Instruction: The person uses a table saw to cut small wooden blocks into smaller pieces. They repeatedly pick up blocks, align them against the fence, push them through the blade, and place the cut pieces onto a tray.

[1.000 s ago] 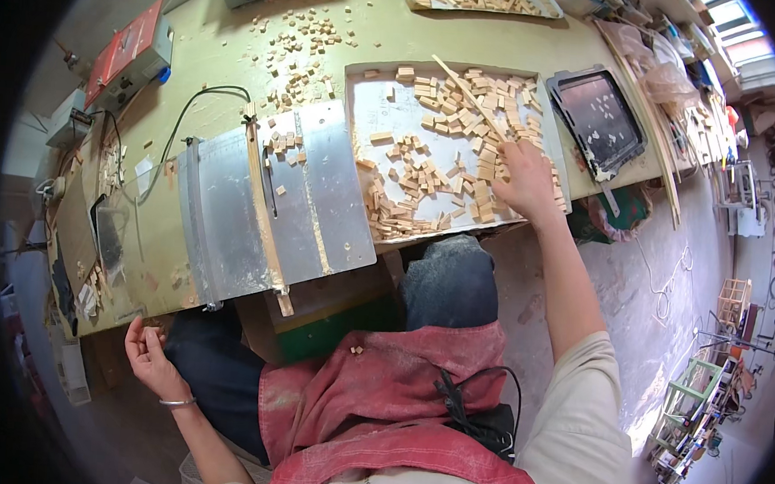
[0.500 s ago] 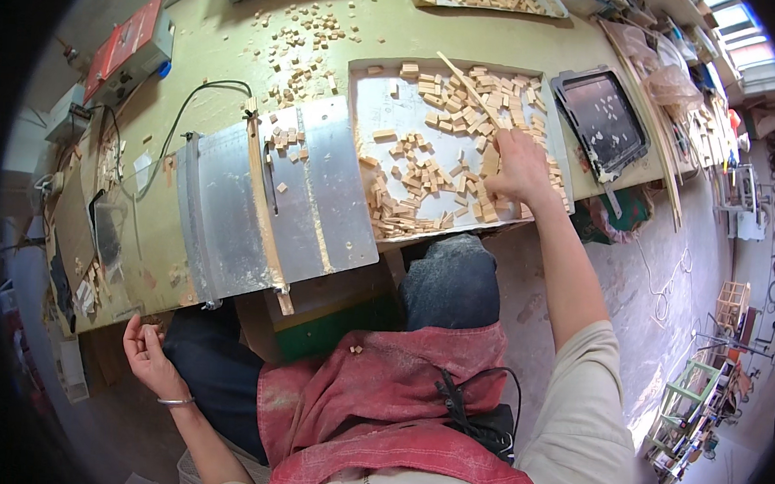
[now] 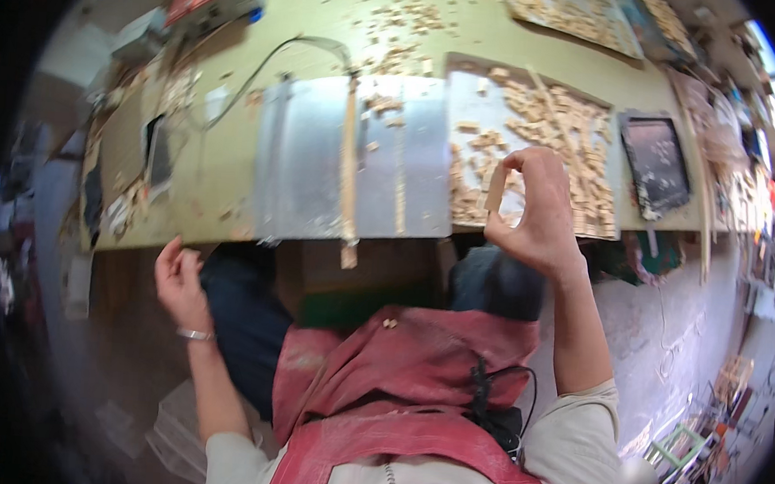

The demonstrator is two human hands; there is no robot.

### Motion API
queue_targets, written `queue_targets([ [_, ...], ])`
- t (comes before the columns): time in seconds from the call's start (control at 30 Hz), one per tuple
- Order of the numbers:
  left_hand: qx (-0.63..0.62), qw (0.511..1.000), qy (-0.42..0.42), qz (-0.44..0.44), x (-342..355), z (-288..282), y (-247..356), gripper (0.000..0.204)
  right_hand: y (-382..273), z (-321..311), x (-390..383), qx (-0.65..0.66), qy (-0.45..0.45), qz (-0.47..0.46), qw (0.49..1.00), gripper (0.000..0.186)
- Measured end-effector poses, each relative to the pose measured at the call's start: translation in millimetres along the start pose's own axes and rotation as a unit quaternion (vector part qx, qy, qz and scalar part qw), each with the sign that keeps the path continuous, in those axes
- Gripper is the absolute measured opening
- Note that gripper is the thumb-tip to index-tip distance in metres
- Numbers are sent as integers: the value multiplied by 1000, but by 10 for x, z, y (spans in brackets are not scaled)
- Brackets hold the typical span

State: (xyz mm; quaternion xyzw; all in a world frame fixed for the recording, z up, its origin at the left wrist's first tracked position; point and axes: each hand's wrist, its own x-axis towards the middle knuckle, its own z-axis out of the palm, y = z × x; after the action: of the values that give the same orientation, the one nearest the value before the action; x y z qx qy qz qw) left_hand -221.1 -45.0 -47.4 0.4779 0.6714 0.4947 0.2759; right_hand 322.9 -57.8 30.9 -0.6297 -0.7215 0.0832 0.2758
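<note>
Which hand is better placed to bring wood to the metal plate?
Probably the right hand: its grip holds a wooden piece right of the metal plate. The left hand is by the bench's front edge, left of the plate.

Pale tan block (image 3: 495, 188), light tan pieces (image 3: 594, 170), white tray (image 3: 460, 106) base, silver-grey plate (image 3: 310, 162), tan strip (image 3: 348, 169), yellow-green bench (image 3: 219, 170), black pan (image 3: 646, 134) speckled white, black cable (image 3: 311, 39), red apron (image 3: 416, 350) with pale patches, dark blue trousers (image 3: 245, 322), cream sleeves (image 3: 576, 428)

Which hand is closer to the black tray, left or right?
Right. The right hand, pinching a wooden piece, is left of the black tray, apart from it; the left hand is much farther left, by the near edge of the table.
</note>
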Motion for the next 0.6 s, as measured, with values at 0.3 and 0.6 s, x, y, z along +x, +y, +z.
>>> queue_targets([
  [0.3, 98, 974, -63, 193, -584, 643, 758, 24, -819, 888, 204, -5, -73, -43, 996, 51],
  [0.6, 213, 872, -198, 393, -890, 1674, 1273, 42, -767, 823, 160, 45, -79, -19, 996, 60],
])
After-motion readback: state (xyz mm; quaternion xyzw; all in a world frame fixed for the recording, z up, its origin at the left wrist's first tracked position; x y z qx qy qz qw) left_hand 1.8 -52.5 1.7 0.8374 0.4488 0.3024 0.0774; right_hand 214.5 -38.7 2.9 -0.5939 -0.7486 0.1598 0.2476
